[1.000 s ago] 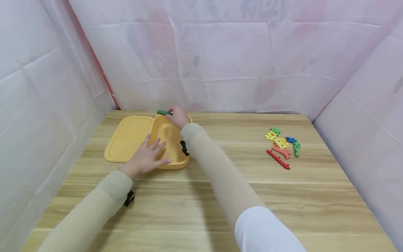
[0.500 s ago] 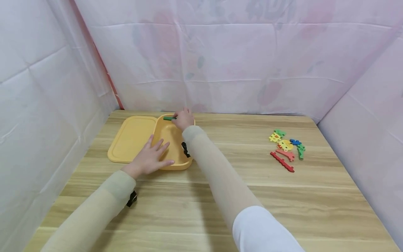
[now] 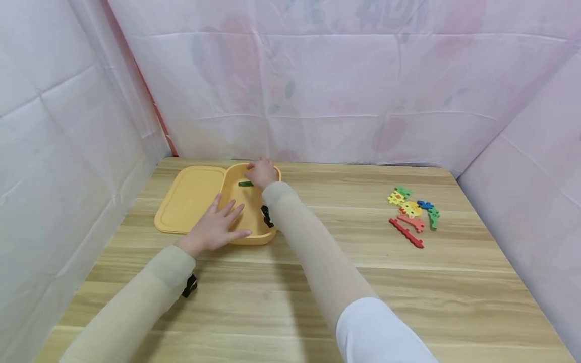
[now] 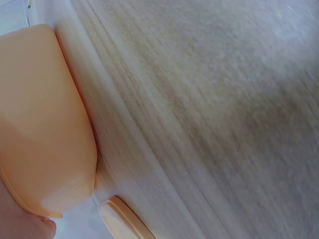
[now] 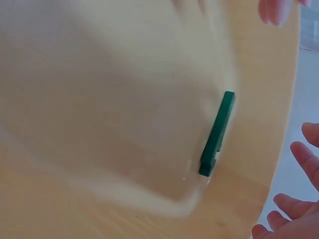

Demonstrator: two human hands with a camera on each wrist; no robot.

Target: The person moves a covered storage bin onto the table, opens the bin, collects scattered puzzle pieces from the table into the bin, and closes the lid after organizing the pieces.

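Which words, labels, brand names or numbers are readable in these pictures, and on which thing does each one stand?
None can be read.
Yellow box: plain, no label.
Lid: plain.
Green piece: no mark.
Toy pieces: too small to tell.
Wall cloth: only faint, blurred patterns showing through, not readable.

Two hands show: one left hand (image 3: pixel 213 229) and one right hand (image 3: pixel 262 173). One yellow box (image 3: pixel 247 229) stands beside one yellow lid (image 3: pixel 188 199), with one green piece (image 3: pixel 245 183) inside the box. About seven coloured puzzle pieces (image 3: pixel 412 215) lie clustered on one wooden table (image 3: pixel 345 282)
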